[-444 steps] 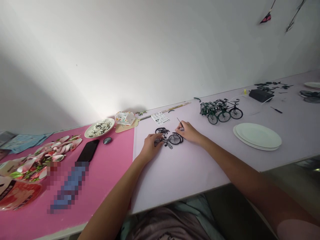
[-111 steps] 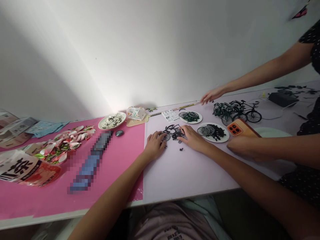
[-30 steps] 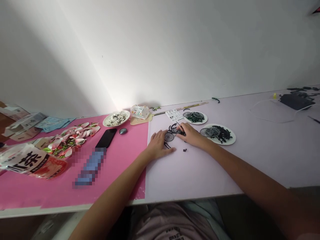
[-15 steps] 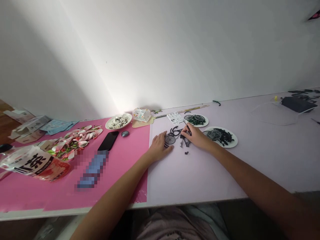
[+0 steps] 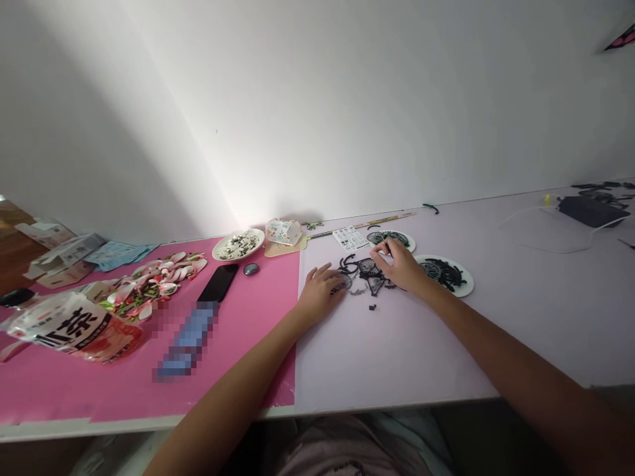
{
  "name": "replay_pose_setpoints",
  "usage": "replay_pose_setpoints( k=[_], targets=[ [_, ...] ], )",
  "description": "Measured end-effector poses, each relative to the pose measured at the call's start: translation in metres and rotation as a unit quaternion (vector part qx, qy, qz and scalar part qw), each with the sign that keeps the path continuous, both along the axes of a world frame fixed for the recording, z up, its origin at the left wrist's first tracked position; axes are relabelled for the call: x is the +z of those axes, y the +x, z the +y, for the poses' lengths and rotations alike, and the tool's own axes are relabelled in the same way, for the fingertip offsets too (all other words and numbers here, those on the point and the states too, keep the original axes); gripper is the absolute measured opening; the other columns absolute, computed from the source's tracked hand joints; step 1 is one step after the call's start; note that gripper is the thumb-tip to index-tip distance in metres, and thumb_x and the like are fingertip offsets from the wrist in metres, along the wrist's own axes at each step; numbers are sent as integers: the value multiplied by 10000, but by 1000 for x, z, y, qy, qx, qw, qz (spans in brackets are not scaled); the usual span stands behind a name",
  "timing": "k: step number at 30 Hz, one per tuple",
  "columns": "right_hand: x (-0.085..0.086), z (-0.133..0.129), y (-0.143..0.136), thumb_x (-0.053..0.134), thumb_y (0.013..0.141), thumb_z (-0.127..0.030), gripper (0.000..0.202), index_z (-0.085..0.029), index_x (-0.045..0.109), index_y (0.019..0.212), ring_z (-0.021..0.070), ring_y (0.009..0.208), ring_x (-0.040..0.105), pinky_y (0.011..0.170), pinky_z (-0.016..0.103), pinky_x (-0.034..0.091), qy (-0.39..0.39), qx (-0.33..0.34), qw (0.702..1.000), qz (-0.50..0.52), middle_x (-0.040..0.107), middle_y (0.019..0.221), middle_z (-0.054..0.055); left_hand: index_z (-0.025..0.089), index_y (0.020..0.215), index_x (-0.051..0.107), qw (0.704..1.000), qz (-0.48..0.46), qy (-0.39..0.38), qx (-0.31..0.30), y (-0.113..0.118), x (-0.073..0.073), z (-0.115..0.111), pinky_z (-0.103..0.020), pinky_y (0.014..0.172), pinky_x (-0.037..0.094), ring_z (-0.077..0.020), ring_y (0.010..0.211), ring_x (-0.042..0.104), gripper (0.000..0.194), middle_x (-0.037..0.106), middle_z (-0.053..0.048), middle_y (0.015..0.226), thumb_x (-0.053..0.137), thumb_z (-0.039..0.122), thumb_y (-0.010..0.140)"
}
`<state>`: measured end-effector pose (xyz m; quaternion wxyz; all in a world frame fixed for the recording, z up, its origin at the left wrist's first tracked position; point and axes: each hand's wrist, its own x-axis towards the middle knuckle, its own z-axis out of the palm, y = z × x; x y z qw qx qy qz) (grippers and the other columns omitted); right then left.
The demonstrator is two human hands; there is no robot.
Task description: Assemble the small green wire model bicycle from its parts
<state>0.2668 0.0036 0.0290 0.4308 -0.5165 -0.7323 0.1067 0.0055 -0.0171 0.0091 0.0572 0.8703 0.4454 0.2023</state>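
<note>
My left hand [image 5: 321, 289] lies on the white part of the table, fingers spread, its fingertips over a grey spoked wheel [image 5: 343, 283]. To the right of it, a black bicycle-like frame [image 5: 373, 274] lies flat among curved black pieces [image 5: 348, 263]. My right hand [image 5: 397, 266] is pinched around a thin dark tool [image 5: 388, 247], just above and right of the frame. A small black piece [image 5: 372, 307] rests below the frame. Beside the right hand sits a white plate [image 5: 469, 285] of black parts and wheels.
Behind are a second plate [image 5: 411, 241], a printed sheet [image 5: 350, 238] and a long stick [image 5: 367, 225]. On the pink side stand a phone [image 5: 217, 283], a mouse [image 5: 251, 268], a plate of white pieces [image 5: 239, 245] and a plastic package [image 5: 74, 327]. A dark mask-like item [image 5: 590, 213] lies far right.
My right hand has moved slightly right and up, off the black frame, uncovering more of it. My left fingers have shifted over the wheel. The camera view has shifted a little.
</note>
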Motion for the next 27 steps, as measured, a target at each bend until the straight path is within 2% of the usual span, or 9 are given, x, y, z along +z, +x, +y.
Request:
replay_pose_setpoints(
  k=[6,10,13,16,18,22,24,27],
  targets=[
    [3,-2,-3,492,979,-506,339,-281,314,797,266,906,538,805,388,448,11,5,1000,0,533,847,42,300,1054,775,1000,2,3,-28,1,1,2,-575,1240,333,-266,1423,532,222,740,-27,1303,562,314,992],
    [9,-4,0,317,1053,-492,341,-277,465,833,285,984,553,926,436,443,17,-4,1000,16,616,908,77,253,1002,762,998,-39,5,-48,1,-1,3,-493,1156,466,-260,1296,638,182,748,-72,1269,586,283,965],
    [11,1,8,237,1067,-440,403,-282,509,814,303,1000,544,946,457,434,29,-37,999,17,632,881,93,225,1026,726,998,-60,3,-26,0,-4,3,-476,1168,470,-276,1364,590,164,688,-101,1374,598,257,929],
    [8,7,15,274,1051,-416,378,-285,481,763,310,960,541,898,460,446,18,-49,999,-13,629,841,91,210,1241,634,998,-69,-7,8,-2,-7,1,-514,1199,439,-301,1435,518,336,615,-132,1464,602,289,915],
    [4,10,19,296,1040,-407,373,-282,471,735,312,939,551,867,458,450,-9,-37,998,-45,627,814,87,209,1338,562,997,-76,-21,22,-4,-8,0,-522,1180,456,-304,1389,554,435,623,-138,1440,598,332,922],
    [-3,7,19,395,1014,-462,383,-281,387,677,292,786,542,696,404,427,-90,-29,986,-137,546,672,58,217,1343,549,996,-82,-34,31,-5,-9,0,-504,1113,509,-301,1273,618,440,675,-125,1313,588,377,934],
    [-5,3,16,496,975,-496,380,-278,370,691,262,719,527,627,366,396,-116,-13,979,-169,539,676,42,216,1336,553,996,-83,-31,29,-4,-10,0,-502,1101,513,-302,1258,619,432,672,-125,1288,582,385,939],
    [-5,-1,10,584,923,-487,340,-272,401,734,251,743,540,625,347,393,-108,3,975,-195,571,760,45,201,1346,542,995,-91,-27,26,-4,-10,0,-495,1097,510,-298,1249,617,447,656,-133,1294,580,386,941]
  ],
)
